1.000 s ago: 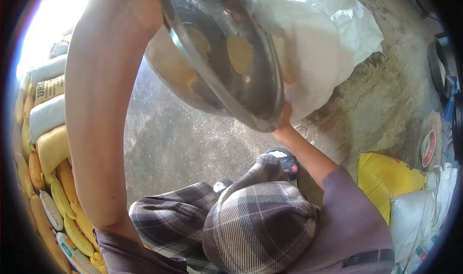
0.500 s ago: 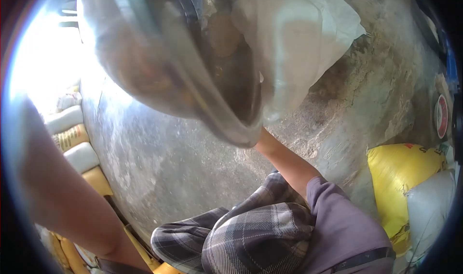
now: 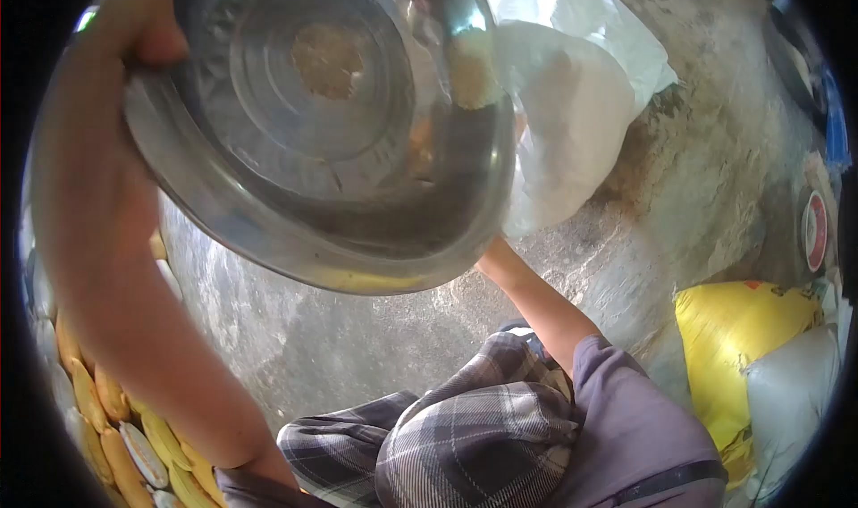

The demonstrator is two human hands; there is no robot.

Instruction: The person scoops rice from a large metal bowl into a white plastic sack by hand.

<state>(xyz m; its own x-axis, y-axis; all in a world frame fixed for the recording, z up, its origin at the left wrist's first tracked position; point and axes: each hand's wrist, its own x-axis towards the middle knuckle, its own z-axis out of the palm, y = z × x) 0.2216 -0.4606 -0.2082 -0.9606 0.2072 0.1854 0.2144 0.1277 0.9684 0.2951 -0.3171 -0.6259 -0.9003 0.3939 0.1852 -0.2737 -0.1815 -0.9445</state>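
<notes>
A large shiny metal basin (image 3: pixel 357 267) is tilted up in front of me, its inside facing my view. A small brownish patch (image 3: pixel 329 61) shows on its bottom. My left hand (image 3: pixel 161 30) is closed on the basin's left rim, fingers partly out of sight. My right forearm (image 3: pixel 536 293) reaches up to the basin's lower right edge, and the hand itself is hidden behind the metal. Close behind the basin on the right stands a white sack (image 3: pixel 572 133), partly covered by it.
A yellow sack (image 3: pixel 733 338) and a grey sack (image 3: pixel 795 392) stand on the right. Stacked filled sacks (image 3: pixel 116 445) line the lower left. The concrete floor (image 3: pixel 304 347) is rough and stained. My knees in plaid cloth (image 3: pixel 483 436) are below.
The basin has turned from nearly edge-on so that its inside now faces me. My left arm has swung up and inward, bringing the left hand into view at the rim.
</notes>
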